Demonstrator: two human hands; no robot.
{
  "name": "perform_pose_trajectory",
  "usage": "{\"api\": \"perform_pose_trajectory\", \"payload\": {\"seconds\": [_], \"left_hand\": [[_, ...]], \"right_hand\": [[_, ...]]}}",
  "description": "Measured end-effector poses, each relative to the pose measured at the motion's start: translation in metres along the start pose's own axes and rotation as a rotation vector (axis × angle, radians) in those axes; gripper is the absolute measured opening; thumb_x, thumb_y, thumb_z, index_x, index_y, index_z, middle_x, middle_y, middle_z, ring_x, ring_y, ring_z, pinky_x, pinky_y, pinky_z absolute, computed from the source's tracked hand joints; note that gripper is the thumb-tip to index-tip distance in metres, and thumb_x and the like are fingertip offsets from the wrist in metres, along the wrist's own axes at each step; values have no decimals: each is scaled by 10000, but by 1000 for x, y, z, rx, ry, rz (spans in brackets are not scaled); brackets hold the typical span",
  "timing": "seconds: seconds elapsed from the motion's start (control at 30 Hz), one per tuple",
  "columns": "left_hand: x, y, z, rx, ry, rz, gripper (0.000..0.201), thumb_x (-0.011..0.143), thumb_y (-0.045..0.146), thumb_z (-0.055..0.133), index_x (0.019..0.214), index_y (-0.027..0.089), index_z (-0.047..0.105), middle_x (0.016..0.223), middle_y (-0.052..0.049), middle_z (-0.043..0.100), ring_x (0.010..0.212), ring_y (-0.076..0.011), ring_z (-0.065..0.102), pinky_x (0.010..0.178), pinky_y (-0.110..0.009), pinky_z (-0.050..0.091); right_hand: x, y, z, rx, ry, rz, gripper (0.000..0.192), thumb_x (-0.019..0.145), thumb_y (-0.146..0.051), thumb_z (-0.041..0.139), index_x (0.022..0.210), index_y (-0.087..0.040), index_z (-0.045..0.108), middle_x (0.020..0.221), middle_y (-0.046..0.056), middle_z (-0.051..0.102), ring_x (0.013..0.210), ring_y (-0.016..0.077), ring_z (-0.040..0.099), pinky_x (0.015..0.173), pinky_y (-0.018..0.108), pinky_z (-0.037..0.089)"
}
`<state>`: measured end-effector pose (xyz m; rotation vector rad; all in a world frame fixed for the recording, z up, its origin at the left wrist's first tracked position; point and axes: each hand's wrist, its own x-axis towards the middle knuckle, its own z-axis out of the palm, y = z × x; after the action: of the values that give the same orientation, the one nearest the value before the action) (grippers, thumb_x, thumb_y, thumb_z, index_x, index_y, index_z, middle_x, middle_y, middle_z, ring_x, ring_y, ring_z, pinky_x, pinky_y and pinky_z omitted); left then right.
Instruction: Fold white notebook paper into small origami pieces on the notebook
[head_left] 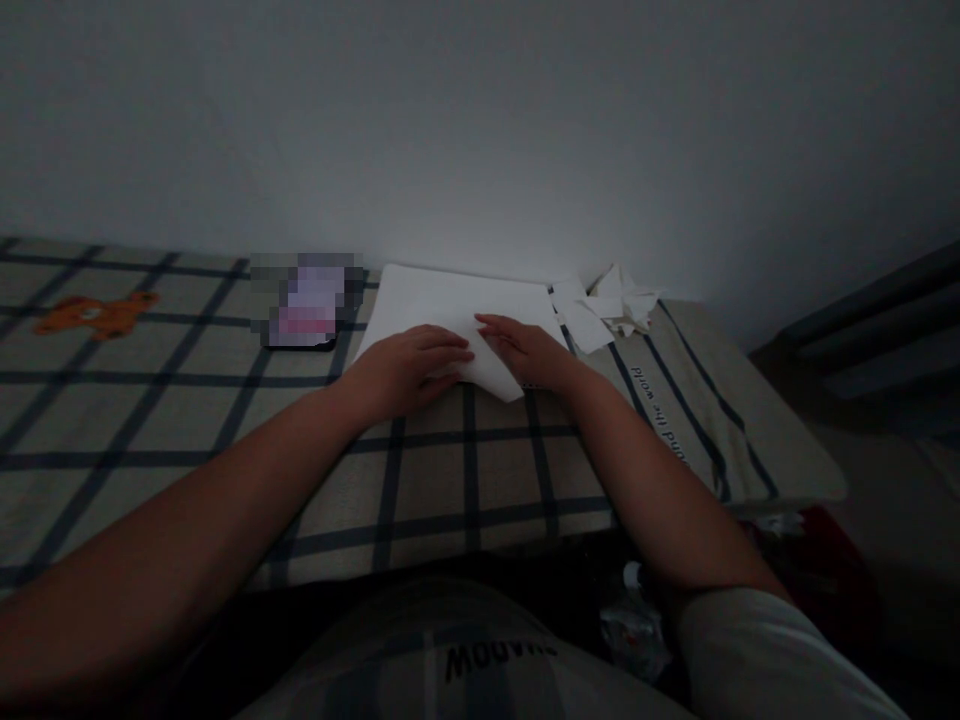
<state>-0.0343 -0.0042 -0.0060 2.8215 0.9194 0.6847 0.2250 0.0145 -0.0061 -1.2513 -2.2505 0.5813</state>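
A white sheet of paper (450, 295) lies on a checked cloth surface (465, 470) close to the wall. Its near part looks folded over into a pointed flap (495, 378). My left hand (409, 365) rests flat on the left of that flap, fingers pointing right. My right hand (525, 350) presses on the flap from the right, fingers pointing left. The fingertips of both hands nearly meet on the paper.
A phone (307, 305) with a lit, blurred screen lies left of the sheet. Crumpled and torn white paper scraps (611, 305) sit right of it. An orange figure (97, 313) is printed on the cloth at far left. The surface ends at the right edge (795, 450).
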Motion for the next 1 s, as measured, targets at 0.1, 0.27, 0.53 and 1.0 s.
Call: {"api": "perform_pose_trajectory", "payload": {"seconds": [0.1, 0.27, 0.53, 1.0], "left_hand": [[1, 2, 1, -2, -61, -8, 403, 1007, 322, 550, 1380, 218, 665, 1407, -104, 674, 1312, -238, 612, 1125, -402, 492], [2, 7, -2, -2, -142, -31, 416, 982, 280, 590, 1388, 224, 661, 1363, -87, 696, 1271, -226, 629, 1116, -378, 490], [1, 6, 0, 6, -123, -10, 391, 996, 307, 592, 1363, 199, 675, 1375, -105, 689, 1298, -246, 612, 1122, -403, 491], [1, 7, 0, 9, -167, 42, 453, 974, 304, 613, 1407, 178, 652, 1464, -110, 654, 1377, -253, 593, 1210, -423, 431]], "right_hand": [[0, 0, 0, 10, -35, -3, 541, 997, -139, 463, 1524, -240, 532, 1411, 71, 702, 1333, 225, 644, 1167, 475, 472], [0, 0, -5, 2, 9, -42, 594, 958, -80, 456, 1528, -231, 528, 1389, 70, 716, 1318, 222, 654, 1150, 467, 490], [-1, 3, -10, -94, 43, 11, 391, 995, -187, 544, 1347, -235, 708, 1196, 59, 803, 1135, 232, 747, 1034, 443, 579], [2, 14, -2, -21, -78, -75, 671, 949, -117, 466, 1602, -268, 443, 1476, 32, 639, 1375, 233, 616, 1196, 490, 467]]}}
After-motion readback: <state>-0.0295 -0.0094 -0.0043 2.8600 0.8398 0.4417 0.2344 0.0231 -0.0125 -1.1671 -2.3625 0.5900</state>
